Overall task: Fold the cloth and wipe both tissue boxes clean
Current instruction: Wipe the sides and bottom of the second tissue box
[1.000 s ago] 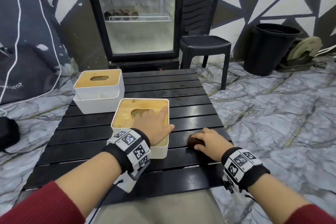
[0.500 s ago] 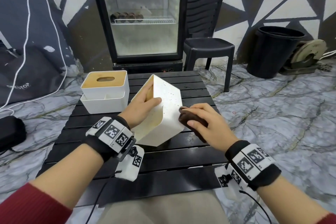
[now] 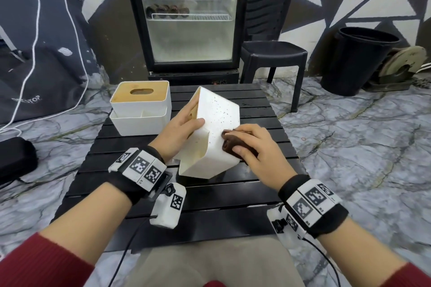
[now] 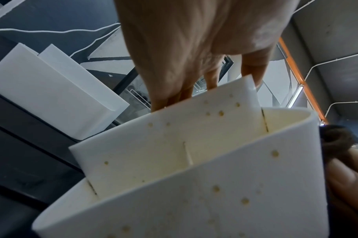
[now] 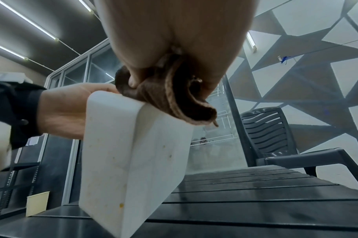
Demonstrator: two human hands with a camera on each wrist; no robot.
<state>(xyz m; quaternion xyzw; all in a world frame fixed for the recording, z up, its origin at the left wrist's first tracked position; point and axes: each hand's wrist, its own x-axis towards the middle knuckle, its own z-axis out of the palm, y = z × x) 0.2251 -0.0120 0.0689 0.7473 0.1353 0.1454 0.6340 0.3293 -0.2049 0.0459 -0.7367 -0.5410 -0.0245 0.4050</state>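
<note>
The near tissue box (image 3: 219, 128) stands tipped on one lower edge on the black slatted table (image 3: 233, 196), its wooden lid turned away to the left and its speckled white underside facing up and right. The left hand (image 3: 179, 130) grips this box at the upper edge — thumb on the white face, fingers round the lid side. The right hand (image 3: 256, 147) holds the folded brown cloth (image 3: 231, 144) with fingers curled over it, and presses the cloth against the speckled face near the box's lower right edge. Brown specks show on that face. The second tissue box (image 3: 140, 109) sits upright at the table's far left corner, just beside the tipped one — not touching it.
</note>
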